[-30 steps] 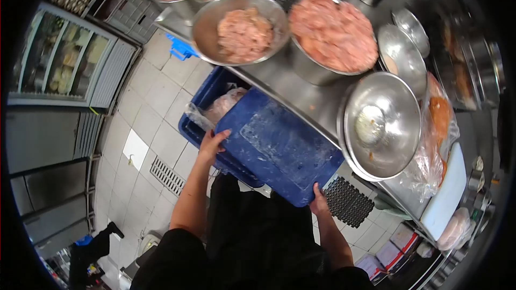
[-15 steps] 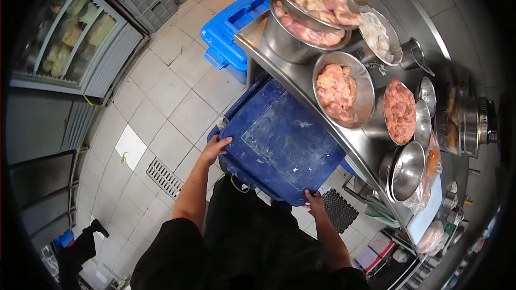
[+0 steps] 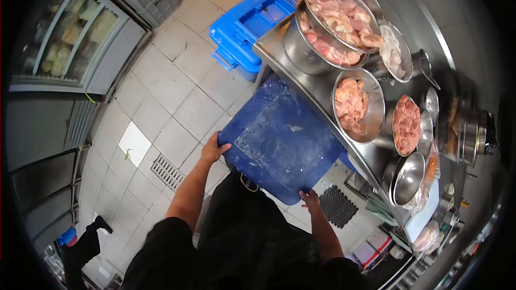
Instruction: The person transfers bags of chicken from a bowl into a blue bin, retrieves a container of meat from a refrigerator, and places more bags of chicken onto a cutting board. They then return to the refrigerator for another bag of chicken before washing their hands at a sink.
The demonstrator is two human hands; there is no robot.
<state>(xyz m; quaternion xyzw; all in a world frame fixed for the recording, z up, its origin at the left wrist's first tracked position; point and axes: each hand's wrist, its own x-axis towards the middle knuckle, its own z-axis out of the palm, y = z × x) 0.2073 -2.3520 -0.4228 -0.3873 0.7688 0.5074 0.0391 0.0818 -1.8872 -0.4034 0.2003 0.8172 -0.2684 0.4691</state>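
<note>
A dark blue plastic lid point(image 3: 277, 139), scuffed with whitish smears, lies in front of my body, its far side close to the edge of a steel table. My left hand point(image 3: 216, 147) grips its left corner, thumb on top and fingers around the edge. My right hand point(image 3: 309, 200) holds the near right corner, with its fingers at the rim. What lies beneath the lid is mostly hidden; a pale loop point(image 3: 248, 182) shows just below its near edge.
The steel table point(image 3: 317, 88) carries bowls of raw meat point(image 3: 352, 104) and stacked metal bowls point(image 3: 408, 177). A bright blue lidded bin point(image 3: 250, 27) stands beyond its corner. A floor drain grate point(image 3: 167, 172) is at left, a black mat point(image 3: 338, 205) at right. Another person's leg point(image 3: 86, 241) shows far left.
The table and its bowls sit lower and further right in view. The lid has shifted slightly out from the table toward my left, both hands still on it. Less shows beneath its near edge.
</note>
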